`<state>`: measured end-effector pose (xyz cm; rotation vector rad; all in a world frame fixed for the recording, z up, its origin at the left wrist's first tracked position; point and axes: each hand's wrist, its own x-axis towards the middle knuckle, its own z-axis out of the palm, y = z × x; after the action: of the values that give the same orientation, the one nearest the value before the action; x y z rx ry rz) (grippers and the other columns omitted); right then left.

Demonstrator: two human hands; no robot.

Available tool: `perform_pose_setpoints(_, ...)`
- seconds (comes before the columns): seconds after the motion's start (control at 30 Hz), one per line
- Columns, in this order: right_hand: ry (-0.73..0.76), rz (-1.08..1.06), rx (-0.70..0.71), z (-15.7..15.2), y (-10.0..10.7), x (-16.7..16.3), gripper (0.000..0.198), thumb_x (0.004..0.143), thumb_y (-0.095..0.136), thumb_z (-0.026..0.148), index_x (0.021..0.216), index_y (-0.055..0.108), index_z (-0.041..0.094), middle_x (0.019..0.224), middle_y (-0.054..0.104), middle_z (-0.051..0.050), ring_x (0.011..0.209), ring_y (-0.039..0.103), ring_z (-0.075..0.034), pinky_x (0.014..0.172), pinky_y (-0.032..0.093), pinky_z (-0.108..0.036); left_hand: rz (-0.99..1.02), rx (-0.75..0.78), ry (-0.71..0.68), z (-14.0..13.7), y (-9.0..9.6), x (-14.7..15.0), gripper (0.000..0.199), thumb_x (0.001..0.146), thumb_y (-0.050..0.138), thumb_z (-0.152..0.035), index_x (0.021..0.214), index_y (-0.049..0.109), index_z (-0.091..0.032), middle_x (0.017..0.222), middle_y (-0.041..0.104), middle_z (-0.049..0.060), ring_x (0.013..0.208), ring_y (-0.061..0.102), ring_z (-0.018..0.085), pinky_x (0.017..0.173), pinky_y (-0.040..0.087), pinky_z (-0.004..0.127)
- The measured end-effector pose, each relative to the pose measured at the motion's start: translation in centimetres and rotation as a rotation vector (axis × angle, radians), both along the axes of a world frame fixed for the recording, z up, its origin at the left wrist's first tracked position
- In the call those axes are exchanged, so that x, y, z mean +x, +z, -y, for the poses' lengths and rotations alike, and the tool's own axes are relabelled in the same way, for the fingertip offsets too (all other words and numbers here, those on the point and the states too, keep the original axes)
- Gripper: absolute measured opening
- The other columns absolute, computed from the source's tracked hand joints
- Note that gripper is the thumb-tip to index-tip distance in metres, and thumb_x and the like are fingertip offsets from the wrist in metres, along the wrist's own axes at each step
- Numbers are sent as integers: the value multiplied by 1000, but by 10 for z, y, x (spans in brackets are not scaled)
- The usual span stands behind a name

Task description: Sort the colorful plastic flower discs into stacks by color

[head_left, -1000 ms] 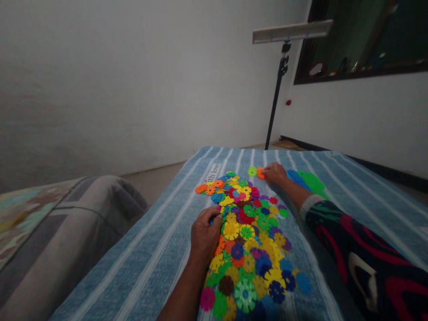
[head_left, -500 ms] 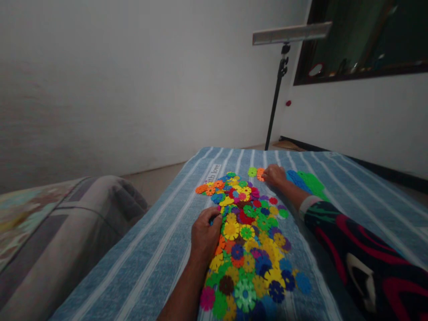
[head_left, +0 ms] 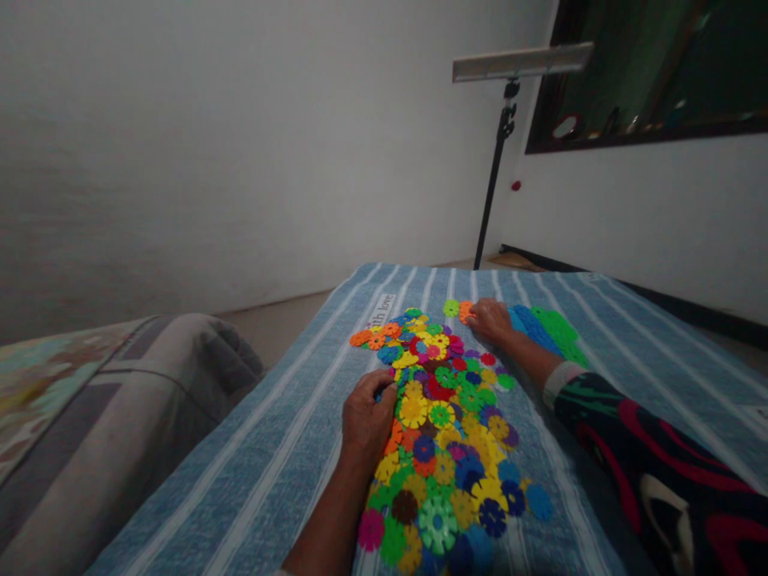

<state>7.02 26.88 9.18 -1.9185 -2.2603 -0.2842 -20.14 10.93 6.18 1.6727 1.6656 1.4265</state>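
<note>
A long heap of flower-shaped plastic discs in many colours lies on the striped cloth. My left hand rests at the heap's left edge, thumb and fingers curled together; whatever is in them is hidden. Beyond the heap, my right hand reaches down with closed fingers on an orange flower-shaped disc; its fingertips are partly covered. Just left of that lies a light green disc. To the right of this hand are blue discs and green discs, grouped by colour and partly behind the wrist.
The blue striped cloth covers the surface under the discs. At left is a grey draped cover with a patterned piece on it. A black stand with a flat panel stands beyond the far edge, near a dark window.
The right forearm has shifted slightly, with the hand still at the orange discs. My left hand stays in place at the heap.
</note>
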Motion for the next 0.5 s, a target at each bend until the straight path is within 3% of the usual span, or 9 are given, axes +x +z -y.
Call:
perform_pose_setpoints(0.2, 139, -158, 7, 31, 0, -14, 25, 93, 57, 31, 89, 78, 17, 106, 73, -13, 105, 59, -25, 89, 38, -31, 1, 5, 8, -1, 0, 0, 18, 72, 58, -32, 79, 73, -23, 96, 76, 5, 96, 68, 24, 95, 51, 40)
perform_pose_setpoints(0.5, 307, -298, -62, 101, -12, -9, 23, 91, 58, 30, 87, 78, 19, 93, 72, -6, 93, 61, -20, 85, 40, -29, -21, 2, 0, -3, 3, -1, 20, 72, 58, -33, 80, 73, -23, 96, 76, 4, 96, 68, 24, 96, 50, 38)
